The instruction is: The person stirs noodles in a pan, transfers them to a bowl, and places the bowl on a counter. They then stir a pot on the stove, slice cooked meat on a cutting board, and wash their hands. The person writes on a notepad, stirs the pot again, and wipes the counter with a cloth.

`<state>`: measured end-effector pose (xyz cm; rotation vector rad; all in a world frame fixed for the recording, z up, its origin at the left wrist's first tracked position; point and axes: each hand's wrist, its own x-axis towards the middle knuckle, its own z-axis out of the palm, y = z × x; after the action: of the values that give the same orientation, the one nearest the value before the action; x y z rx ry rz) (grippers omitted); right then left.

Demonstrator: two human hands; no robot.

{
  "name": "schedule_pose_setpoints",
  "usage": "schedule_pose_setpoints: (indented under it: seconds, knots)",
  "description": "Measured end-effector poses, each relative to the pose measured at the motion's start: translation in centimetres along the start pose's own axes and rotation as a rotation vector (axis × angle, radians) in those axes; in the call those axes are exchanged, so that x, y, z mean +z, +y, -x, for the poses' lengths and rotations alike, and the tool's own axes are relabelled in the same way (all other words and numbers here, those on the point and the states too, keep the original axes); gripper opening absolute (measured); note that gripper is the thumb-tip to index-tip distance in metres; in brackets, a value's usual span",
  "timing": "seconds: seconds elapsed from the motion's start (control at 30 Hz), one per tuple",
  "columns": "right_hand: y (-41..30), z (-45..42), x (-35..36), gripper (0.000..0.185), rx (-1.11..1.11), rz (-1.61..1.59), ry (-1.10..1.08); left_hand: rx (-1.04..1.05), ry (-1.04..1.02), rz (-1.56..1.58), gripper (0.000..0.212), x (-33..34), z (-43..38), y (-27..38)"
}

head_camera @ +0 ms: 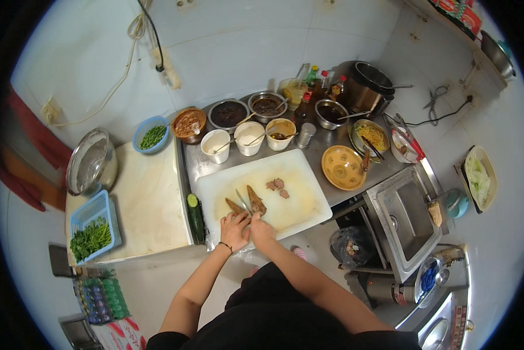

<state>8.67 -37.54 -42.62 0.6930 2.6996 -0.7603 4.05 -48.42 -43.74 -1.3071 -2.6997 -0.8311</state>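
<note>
On a white cutting board (303, 175) my right hand (262, 232) grips a knife. Its narrow blade (242, 199) points away from me, between two pieces of brown cooked meat. My left hand (235, 232) presses its fingers on the left meat piece (233, 205), which is partly hidden under them. The right meat piece (255, 199), tapered at its far end, lies close by the blade and my right hand. Farther right on the board sit several small cut chunks of meat (281, 187). The knife's handle is hidden in my fist.
A cut cucumber (195, 218) lies left of the board. Behind it stand white tubs (249, 138) with spoons and steel bowls of dark sauce (229, 114). A yellow patterned bowl (344, 168) is at right, before a steel sink (404, 218). A blue basket (113, 218) holds green herbs.
</note>
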Motion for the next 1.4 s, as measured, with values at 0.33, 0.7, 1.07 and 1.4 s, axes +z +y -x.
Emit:
schedule_pose_setpoints:
  seconds: [0.33,0.7,1.07,1.4]
  knots:
    - [4.5,-1.5,-3.3,0.025,-0.197,-0.247,0.141,-0.106,0.045,0.074,0.044,-1.9,1.1,0.5]
    - [11.8,0.1,-5.6,0.017,-0.348,0.433,0.530,-0.210,0.062,-0.141,0.041,-1.7,2.7,-0.5]
    - [15.7,-5.9,-7.7,0.041,-0.004,0.215,0.533,-0.202,0.034,-0.189,0.045,-2.8,1.1,1.1]
    - [25.4,4.6,-11.1,0.038,0.018,-0.268,0.874,-0.045,0.077,-0.058,0.052,-0.7,-2.6,5.4]
